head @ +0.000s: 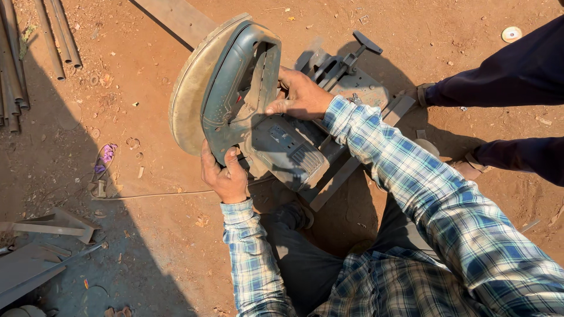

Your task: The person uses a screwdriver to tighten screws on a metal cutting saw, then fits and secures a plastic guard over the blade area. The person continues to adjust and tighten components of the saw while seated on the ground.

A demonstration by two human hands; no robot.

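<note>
A chop saw (pixel 276 141) with a dusty green handle housing and a round blade guard (pixel 191 94) stands on the red dirt in front of me. My left hand (pixel 224 176) grips the lower end of the green handle. My right hand (pixel 301 97) rests on top of the saw's grey motor body, fingers curled against the housing. The saw's vise screw and black lever (pixel 358 50) stick out at the back. Both my arms are in blue plaid sleeves.
Another person's legs in dark trousers (pixel 511 76) and sandalled feet (pixel 470 167) stand at the right. Metal pipes (pixel 17 64) lie at the upper left, steel angle pieces (pixel 53 226) at the lower left, a flat bar (pixel 176 20) behind the saw.
</note>
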